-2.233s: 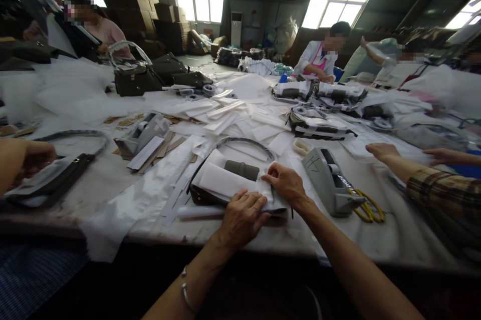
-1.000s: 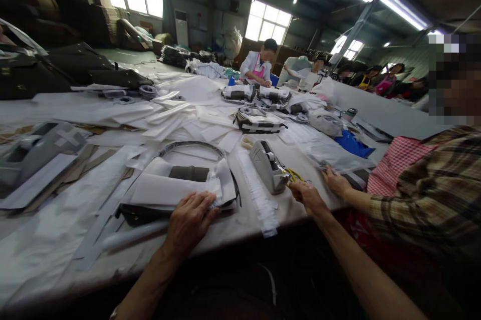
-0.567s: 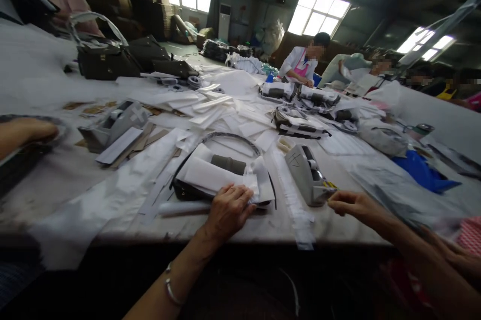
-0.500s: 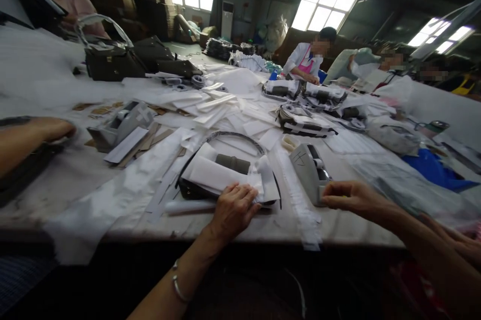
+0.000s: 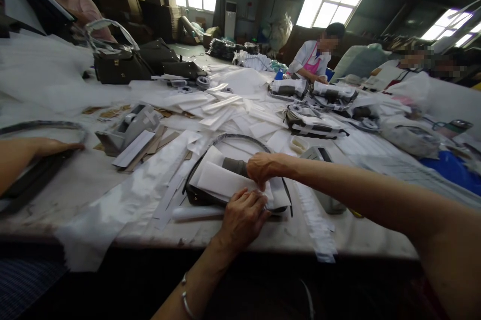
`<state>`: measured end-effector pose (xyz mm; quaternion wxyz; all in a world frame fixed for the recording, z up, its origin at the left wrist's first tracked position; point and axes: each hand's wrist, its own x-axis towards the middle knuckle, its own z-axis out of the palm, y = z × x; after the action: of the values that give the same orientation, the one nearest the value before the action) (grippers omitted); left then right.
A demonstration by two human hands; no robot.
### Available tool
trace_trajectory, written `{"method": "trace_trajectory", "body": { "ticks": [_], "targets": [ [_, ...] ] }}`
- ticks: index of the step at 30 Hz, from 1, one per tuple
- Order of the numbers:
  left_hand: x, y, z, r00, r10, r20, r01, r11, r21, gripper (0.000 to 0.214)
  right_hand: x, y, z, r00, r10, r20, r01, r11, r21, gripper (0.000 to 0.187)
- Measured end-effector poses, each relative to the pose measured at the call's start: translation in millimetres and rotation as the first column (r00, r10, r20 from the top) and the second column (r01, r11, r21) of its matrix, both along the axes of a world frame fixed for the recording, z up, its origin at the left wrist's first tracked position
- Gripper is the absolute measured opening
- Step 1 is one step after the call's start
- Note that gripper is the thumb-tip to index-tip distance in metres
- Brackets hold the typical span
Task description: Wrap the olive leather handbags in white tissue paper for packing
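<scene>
A dark handbag [image 5: 195, 197] lies in front of me, partly covered with a white packing sheet [image 5: 220, 182]. Its wrapped handle [image 5: 240, 136] arches behind it, and a dark olive roll [image 5: 233, 166] rests on top. My left hand [image 5: 245, 214], with a bracelet at the wrist, holds the sheet down, fingers bent over its lower right part. Just above it, my right hand [image 5: 262, 167] is closed with fingertips pointing down at the sheet; whatever they pinch is hidden. Under my right forearm stands a grey tape dispenser [image 5: 326, 200], partly covered.
Another person's hand [image 5: 56, 146] rests on a dark bag at the left. A second tape dispenser [image 5: 130, 127] stands near cardboard strips [image 5: 150, 148]. White sheets [image 5: 229, 109] pile up mid-table, wrapped bags [image 5: 311, 122] lie behind, and a co-worker [image 5: 313, 59] works across the table.
My right hand has moved left from the tape dispenser to the handbag, beside my left hand. My left hand stays on the sheet. The view has shifted slightly.
</scene>
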<state>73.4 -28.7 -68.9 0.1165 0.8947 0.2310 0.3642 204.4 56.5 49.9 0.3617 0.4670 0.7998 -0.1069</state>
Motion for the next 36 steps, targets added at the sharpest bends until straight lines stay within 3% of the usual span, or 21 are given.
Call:
{"method": "trace_trajectory", "body": {
  "ticks": [5,8,10,13,16,18,20,24,26,28,30,33,36],
  "targets": [
    [0,2,-2.9,1.0,-0.002,-0.001,0.002,1.0,0.013,0.022,0,8,-14.2,0.969,0.242,0.049,-0.245,0.968,0.059,0.024],
    [1,2,-3.6,1.0,-0.001,0.008,0.001,1.0,0.015,0.021,15,19,-12.5,0.967,0.252,0.045,-0.256,0.957,0.133,0.035],
    [0,1,-3.6,1.0,-0.001,0.013,0.001,1.0,0.012,0.021,31,26,-8.1,0.984,0.178,0.005,-0.175,0.965,0.194,0.044],
    [0,1,-3.1,1.0,-0.001,0.017,0.001,1.0,0.016,0.022,57,27,-5.7,0.987,-0.02,-0.159,0.07,0.946,0.316,0.053],
    [-1,0,-1.8,1.0,0.001,0.006,-0.001,1.0,0.015,0.021,75,16,-16.2,0.901,-0.199,-0.385,0.321,0.904,0.284,0.058],
    [-1,0,-0.7,1.0,0.0,-0.011,0.0,1.0,0.007,0.021,81,6,-26.0,0.853,-0.279,-0.442,0.413,0.878,0.243,0.057],
    [-1,1,0.3,1.0,-0.002,-0.021,0.002,1.0,-0.002,0.022,82,-2,-31.1,0.841,-0.306,-0.446,0.462,0.835,0.3,0.055],
    [-1,-1,0.8,1.0,0.0,-0.001,0.0,1.0,-0.016,0.024,69,-26,-23.1,0.818,-0.249,-0.519,0.52,0.706,0.481,0.048],
    [0,-2,1.1,1.0,0.004,0.015,-0.004,1.0,-0.03,0.023,54,-48,-21.5,0.74,-0.141,-0.658,0.563,0.665,0.49,0.038],
    [0,-2,2.6,0.999,0.001,0.037,0.001,0.999,-0.052,0.02,36,-75,-29.3,0.6,-0.027,-0.799,0.602,0.673,0.429,0.034],
    [-3,1,6.8,0.998,-0.025,0.059,0.03,0.997,-0.077,0.015,23,-101,-45.4,0.513,-0.001,-0.858,0.604,0.71,0.36,0.04],
    [-21,12,20.2,0.998,-0.06,0.018,0.061,0.997,-0.05,0.016,13,-125,-72.5,0.537,-0.003,-0.843,0.569,0.739,0.36,0.051],
    [-55,33,38.0,0.989,0.124,-0.076,-0.117,0.989,0.088,0.018,10,-130,-89.0,0.649,0.061,-0.758,0.48,0.74,0.471,0.064]
  ]
}}
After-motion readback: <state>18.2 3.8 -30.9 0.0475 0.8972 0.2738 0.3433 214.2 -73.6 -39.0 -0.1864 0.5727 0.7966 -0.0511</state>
